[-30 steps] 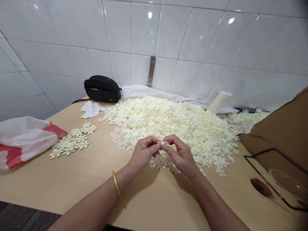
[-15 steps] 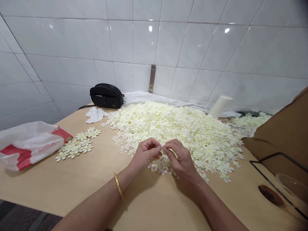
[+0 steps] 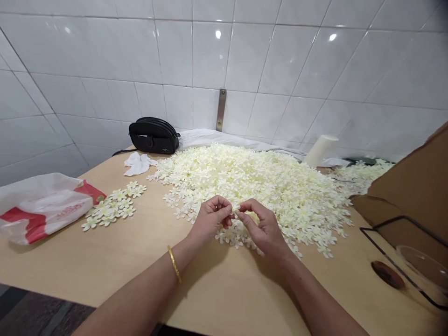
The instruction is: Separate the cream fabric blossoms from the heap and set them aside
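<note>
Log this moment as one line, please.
left hand: pinching pale piece, likely a flower | right hand: at same piece | ahead: heap of artificial flowers | left: smaller flower group, plastic bag

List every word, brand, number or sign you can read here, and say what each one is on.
None can be read for certain.
White-and-red plastic bag: red lettering, too blurred to read.
Black bag: a small light mark low on its front, too small to make out.
</note>
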Motion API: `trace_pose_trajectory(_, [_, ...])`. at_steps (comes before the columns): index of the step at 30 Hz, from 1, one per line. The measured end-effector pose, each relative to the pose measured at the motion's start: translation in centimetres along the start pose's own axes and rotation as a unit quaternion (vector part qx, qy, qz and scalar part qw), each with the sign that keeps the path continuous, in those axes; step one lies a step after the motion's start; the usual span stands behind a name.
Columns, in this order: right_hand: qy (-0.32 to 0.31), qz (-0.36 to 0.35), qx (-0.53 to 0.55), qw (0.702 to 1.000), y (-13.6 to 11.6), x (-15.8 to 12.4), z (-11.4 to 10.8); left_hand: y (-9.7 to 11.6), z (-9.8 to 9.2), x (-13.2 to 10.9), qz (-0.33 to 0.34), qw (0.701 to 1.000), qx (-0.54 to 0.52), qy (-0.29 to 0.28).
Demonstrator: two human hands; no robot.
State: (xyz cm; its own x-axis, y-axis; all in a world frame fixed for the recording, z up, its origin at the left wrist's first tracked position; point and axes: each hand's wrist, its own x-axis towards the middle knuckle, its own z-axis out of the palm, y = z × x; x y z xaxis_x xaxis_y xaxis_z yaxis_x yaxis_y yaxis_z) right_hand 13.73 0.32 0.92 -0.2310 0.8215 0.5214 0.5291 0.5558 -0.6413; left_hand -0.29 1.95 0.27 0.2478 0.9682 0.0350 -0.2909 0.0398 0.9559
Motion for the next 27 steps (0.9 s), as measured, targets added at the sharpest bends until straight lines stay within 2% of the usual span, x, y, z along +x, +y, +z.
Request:
trace_pose_trajectory(6, [0.016,-0.098,-0.058,0.993,-0.19,-0.25,0.54,-0.13,-0.04,0.07,0.004,1.0,-0.011,-0.012])
trace_pose_trajectory(10, [0.028,-0.123,-0.08,0.989,-0.04,-0.39,0.72,-0.07,-0.05,0.02,0.004,1.0,-0.02,-0.023])
trace_pose_trajectory(15, [0.032,-0.132,-0.084,0.987,-0.16,-0.38,0.81,0.06,-0.24,-0.04,-0.027,0.999,-0.042,-0.017])
trace_pose_trajectory(19, [0.03,-0.069,-0.058,0.996,-0.32,-0.23,0.68,0.08,-0.24,-0.2,-0.059,0.994,-0.072,-0.048])
trace_pose_trajectory(23, [0.027,0.028,-0.016,0.999,-0.46,-0.15,0.32,0.33,-0.09,-0.53,-0.036,0.996,-0.023,-0.079])
trace_pose_trajectory(27, [0.028,0.039,-0.02,0.999,-0.42,-0.18,0.33,0.46,-0.16,-0.65,-0.008,0.998,0.032,-0.056])
